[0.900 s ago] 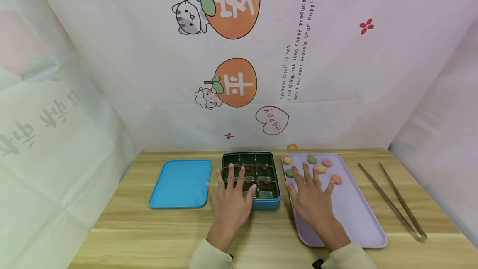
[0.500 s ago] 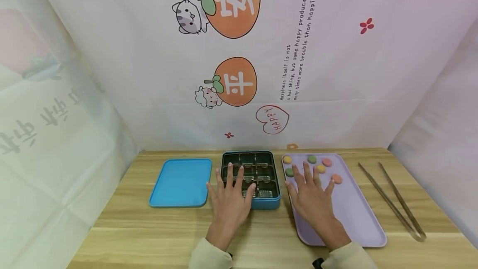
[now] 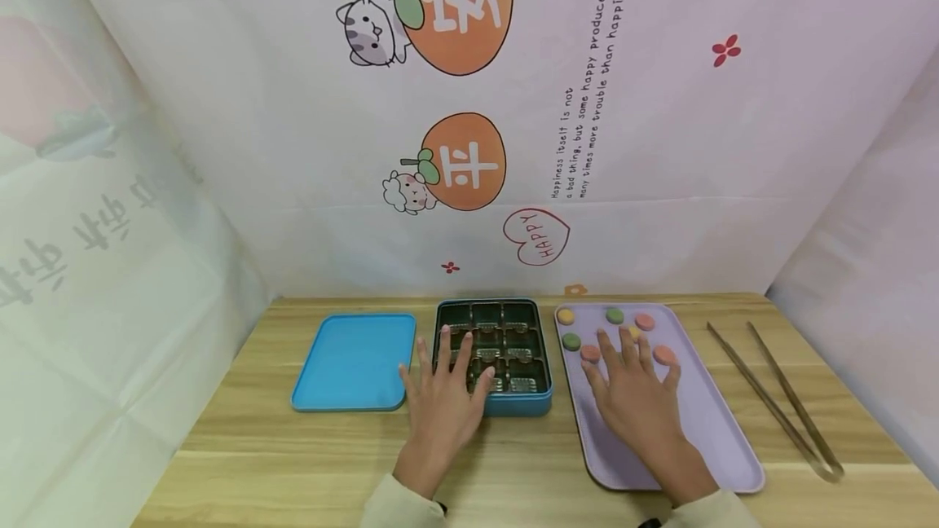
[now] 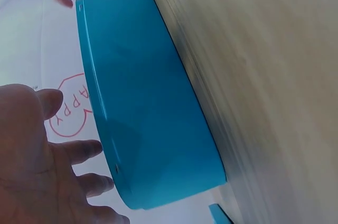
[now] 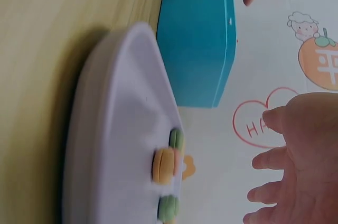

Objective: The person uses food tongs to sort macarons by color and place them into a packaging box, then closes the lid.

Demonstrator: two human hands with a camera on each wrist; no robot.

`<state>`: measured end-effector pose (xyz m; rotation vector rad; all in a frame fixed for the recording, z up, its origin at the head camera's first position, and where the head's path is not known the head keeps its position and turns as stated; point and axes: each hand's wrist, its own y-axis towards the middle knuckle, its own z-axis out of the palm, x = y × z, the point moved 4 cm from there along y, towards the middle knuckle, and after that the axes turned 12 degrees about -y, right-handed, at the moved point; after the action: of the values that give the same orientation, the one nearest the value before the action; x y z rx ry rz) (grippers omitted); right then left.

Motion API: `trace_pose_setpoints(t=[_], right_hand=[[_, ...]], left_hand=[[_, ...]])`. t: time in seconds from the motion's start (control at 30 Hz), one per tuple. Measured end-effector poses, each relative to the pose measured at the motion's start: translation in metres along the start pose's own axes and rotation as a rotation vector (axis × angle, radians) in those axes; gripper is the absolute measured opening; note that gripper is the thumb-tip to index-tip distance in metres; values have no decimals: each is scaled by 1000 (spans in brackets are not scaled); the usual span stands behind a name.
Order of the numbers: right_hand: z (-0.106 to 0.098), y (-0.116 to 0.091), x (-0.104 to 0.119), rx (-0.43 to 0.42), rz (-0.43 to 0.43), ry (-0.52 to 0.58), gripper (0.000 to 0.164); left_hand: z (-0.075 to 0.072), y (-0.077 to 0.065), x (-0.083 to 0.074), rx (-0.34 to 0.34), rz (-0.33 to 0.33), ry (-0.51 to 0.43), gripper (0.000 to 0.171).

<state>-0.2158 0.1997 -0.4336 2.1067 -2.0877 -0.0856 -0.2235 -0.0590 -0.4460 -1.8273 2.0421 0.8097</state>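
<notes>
In the head view, your left grip [image 3: 443,410] is spread wide and empty over the blue box [image 3: 517,406], set near the surface's [image 3: 308,463] far edge. Your right grip [image 3: 638,398], also wide and empty, is above the tray [image 3: 704,438]; macarons [image 3: 614,315] gather toward its far edge. This looks like a ready pause; picking one up would call for narrowing the fingers. The heart [image 3: 537,236] reads "HAPPY".

In the left wrist view, you probably can't tell whether your fingertips touch the rim.

In the right wrist view, "HA" shows.
</notes>
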Motion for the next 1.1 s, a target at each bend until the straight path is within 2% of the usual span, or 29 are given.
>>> trace_pose_setpoints(t=[0.27, 0.43, 0.67, 0.9, 1.0, 1.1], right_hand=[[-6, -3, -30, 6, 25, 5, 69], [-7, -6, -53, -43, 43, -18, 66], [-13, -12, -86, -154, 34, -15, 61], [-19, -18, -129, -112, 120, 112, 68], [-20, -20, -149, -130, 153, 158, 69], [-19, -23, -167, -148, 169, 160, 71]], left_hand=[[-9, -1, 15, 31, -14, -32, 66], [-20, -1, 28, 40, -38, -107, 67], [-30, -1, 42, 64, -42, -235, 65], [-33, 1, 56, 103, -49, -412, 66], [-34, 2, 63, 106, -67, -489, 66], [-35, 2, 67, 104, -77, -542, 66]])
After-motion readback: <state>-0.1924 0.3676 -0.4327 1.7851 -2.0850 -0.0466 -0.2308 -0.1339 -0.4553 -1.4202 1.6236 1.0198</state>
